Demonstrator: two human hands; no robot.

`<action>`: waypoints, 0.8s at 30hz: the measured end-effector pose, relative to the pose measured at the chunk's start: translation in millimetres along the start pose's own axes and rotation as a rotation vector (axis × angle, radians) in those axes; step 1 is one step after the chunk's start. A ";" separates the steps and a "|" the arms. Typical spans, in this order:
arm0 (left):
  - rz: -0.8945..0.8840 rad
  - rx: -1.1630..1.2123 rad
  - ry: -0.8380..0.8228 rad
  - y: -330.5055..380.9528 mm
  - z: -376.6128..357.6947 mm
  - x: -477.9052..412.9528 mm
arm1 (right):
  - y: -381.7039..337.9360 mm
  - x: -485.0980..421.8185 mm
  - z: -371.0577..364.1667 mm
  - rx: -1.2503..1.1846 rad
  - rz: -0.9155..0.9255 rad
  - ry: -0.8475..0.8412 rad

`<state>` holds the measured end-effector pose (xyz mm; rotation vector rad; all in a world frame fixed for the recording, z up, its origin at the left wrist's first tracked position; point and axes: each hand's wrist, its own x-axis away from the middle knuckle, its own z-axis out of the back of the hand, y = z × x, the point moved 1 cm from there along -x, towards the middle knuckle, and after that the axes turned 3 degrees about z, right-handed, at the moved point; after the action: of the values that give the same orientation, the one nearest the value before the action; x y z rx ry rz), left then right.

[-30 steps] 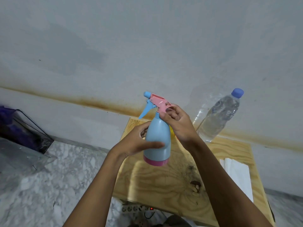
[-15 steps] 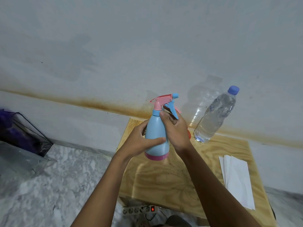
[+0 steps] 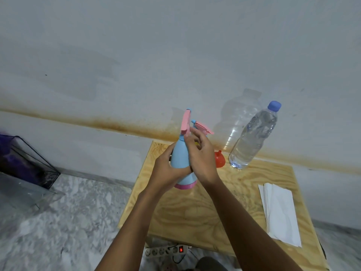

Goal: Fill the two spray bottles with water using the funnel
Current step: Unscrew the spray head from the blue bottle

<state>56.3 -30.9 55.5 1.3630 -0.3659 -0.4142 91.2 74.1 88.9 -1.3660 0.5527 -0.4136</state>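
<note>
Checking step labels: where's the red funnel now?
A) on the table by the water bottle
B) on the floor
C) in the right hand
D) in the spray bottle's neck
A: the funnel sits on the table, right beside the water bottle.

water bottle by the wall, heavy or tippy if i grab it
The water bottle looks mostly full, so probably heavy for its size. Tall and narrow, it could tip if pushed near the cap. Its clear wall may dent under a firm squeeze.
</note>
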 end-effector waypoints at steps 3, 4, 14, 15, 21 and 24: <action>0.018 0.032 0.000 -3.0 -2.5 -0.6 | -2.0 -2.1 2.0 0.149 0.088 0.038; 0.018 0.030 0.005 -4.4 -2.9 -1.1 | -2.2 -3.6 3.8 0.182 0.117 0.048; 0.099 -0.046 0.025 -36.0 -8.5 -3.8 | -12.3 -15.7 29.8 0.008 0.150 -0.009; 0.112 -0.046 0.028 -40.5 -9.9 -2.7 | -16.2 -17.9 35.1 -0.028 0.147 0.006; 0.170 -0.076 0.098 -75.5 -25.4 -2.7 | -23.3 -29.5 81.0 -0.188 0.093 0.164; 0.172 -0.156 0.156 -94.6 -37.3 -6.1 | 8.7 -26.9 100.2 -0.031 -0.035 0.062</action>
<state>62.1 -10.6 -44.2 1.1925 -0.3125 -0.1889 128.5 171.1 94.9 -1.3981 0.5884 -0.4790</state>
